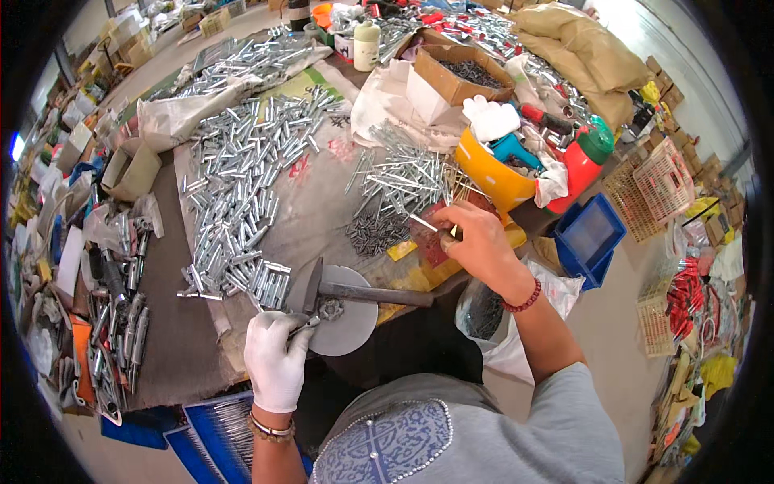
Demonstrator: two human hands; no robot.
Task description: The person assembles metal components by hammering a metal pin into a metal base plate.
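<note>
now: gloved left hand (276,355) pinching metal piece (305,326) beside hammer (355,292); right hand (476,240) gripping pin (423,222).

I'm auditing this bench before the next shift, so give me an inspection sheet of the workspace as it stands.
Surface: worn brown table, crowded.
Job's things: left hand, white-gloved, pinches a small metal piece on the round metal disc; hammer lies across the disc; right hand, bare, picks a thin pin from the pin pile.
Clutter: heaps of metal sleeves, cardboard box, yellow helmet, red jug, blue bin.
Grippers: both hands pinched on parts.
Cables: nothing seen.
Surroundings: sacks, baskets, boxes on floor.
</note>
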